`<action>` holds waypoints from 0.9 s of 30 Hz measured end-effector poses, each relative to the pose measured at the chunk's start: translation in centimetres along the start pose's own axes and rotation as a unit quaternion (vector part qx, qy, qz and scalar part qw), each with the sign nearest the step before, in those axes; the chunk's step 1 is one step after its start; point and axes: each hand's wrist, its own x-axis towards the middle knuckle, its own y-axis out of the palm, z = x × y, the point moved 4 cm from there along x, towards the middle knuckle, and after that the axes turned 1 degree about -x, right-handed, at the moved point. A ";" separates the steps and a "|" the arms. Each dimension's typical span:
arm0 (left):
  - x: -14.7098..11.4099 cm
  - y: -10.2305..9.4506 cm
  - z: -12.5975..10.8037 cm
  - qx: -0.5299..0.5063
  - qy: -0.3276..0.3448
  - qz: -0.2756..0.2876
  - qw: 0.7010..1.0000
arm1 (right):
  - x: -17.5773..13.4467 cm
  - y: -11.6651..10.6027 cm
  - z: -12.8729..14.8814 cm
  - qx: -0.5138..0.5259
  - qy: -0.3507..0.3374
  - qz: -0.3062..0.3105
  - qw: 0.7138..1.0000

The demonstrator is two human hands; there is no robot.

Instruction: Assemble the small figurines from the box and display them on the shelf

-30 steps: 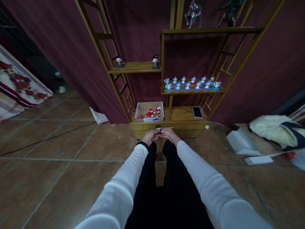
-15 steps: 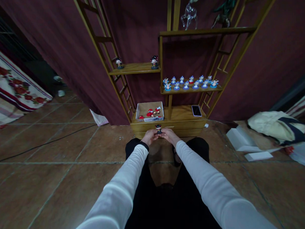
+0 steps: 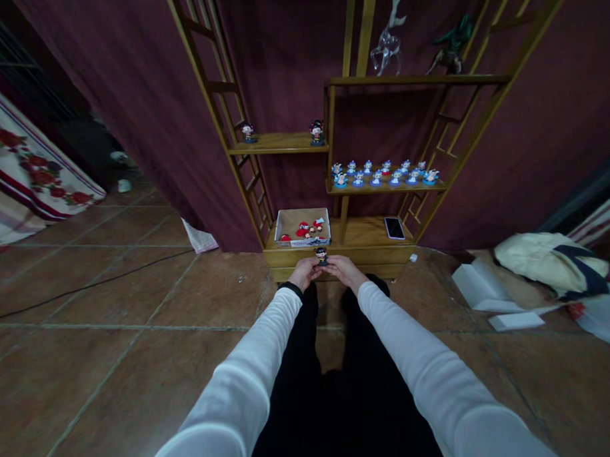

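A small black-haired figurine [image 3: 322,255] in dark clothes is held upright between my two hands, just in front of the cabinet drawers. My left hand [image 3: 306,274] closes on its base from the left, and my right hand [image 3: 345,270] grips it from the right. Right behind it, a shallow cardboard box [image 3: 302,219] holds several red figurines [image 3: 305,228]. Two similar black-haired figurines stand on the left shelf [image 3: 282,143]: one figurine [image 3: 247,132] at its left end, another figurine [image 3: 317,132] at its right end.
Several small blue-and-white figurines [image 3: 377,178] stand in two rows on the right shelf. A phone [image 3: 394,227] lies on the cabinet top. Above are a glass deer [image 3: 387,48] and a dark statue [image 3: 451,47]. On the floor lie a cable [image 3: 107,283], a white box [image 3: 483,288] and a cream bag [image 3: 549,260].
My view has risen and my legs have straightened from a crouch toward standing. Both hands still hold the figurine in front of the drawers.
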 end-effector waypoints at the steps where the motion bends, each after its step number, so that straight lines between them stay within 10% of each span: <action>1: 0.0 0.1 -0.2 -0.001 0.005 0.003 1.000 | 0.1 0.1 0.3 -0.007 0.001 0.001 1.000; 19: 6.0 0.6 0.3 0.102 0.108 -0.055 0.987 | 6.1 -1.7 -1.9 -0.032 0.014 -0.093 0.995; 27: 6.8 0.4 0.7 0.508 0.193 -0.086 0.835 | 7.6 -2.8 -2.9 -0.033 -0.010 -0.107 0.994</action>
